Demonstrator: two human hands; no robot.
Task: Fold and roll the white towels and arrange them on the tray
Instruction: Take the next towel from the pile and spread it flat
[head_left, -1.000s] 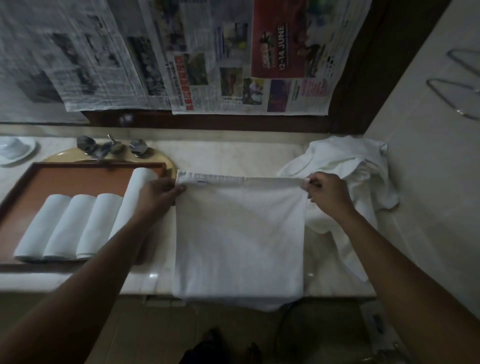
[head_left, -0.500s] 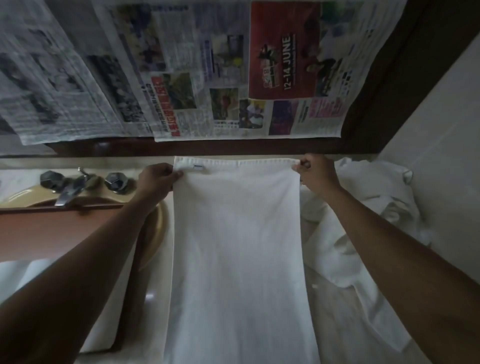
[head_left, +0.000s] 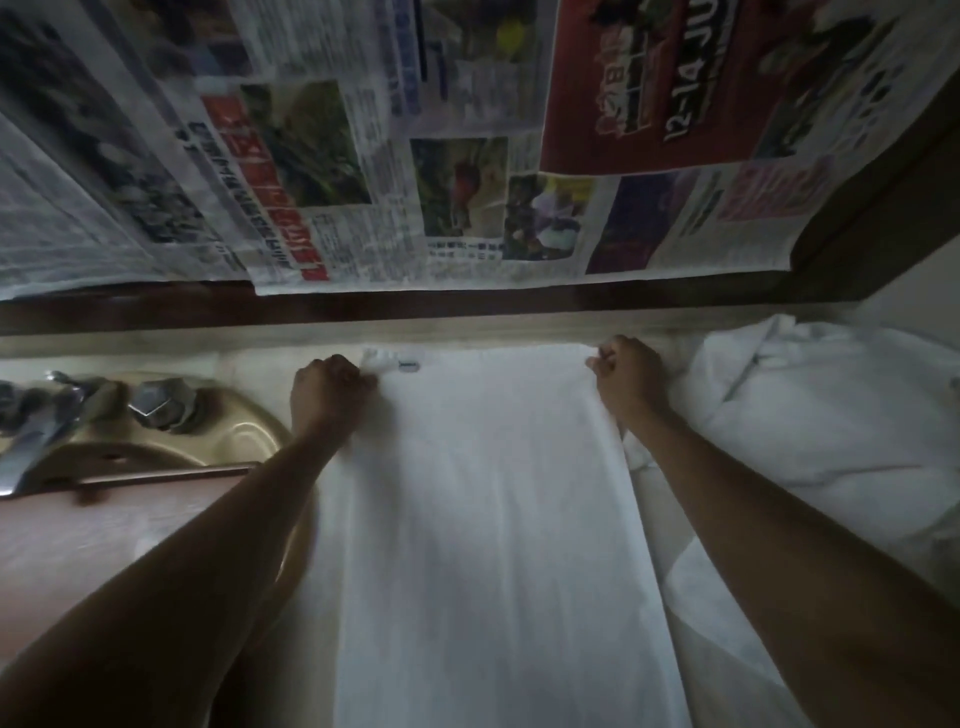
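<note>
left hand (head_left: 328, 392): fingers curled tight, pinching the towel's far left corner against the table (head_left: 249, 358)
right hand (head_left: 628, 382): fingers closed on the far right corner
white towel (head_left: 488, 519): flat between both hands, long axis running away from the person, far edge toward the wall
towel pile (head_left: 810, 415): crumpled, just right of the right fingers
tray (head_left: 78, 540): left of the left forearm
sink (head_left: 228, 431): near the left fingers

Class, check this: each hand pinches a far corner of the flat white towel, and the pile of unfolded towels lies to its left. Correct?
Not quite. The head view shows the pile of unfolded towels to the right of the flat white towel; left hand and right hand do pinch its far corners.
</note>
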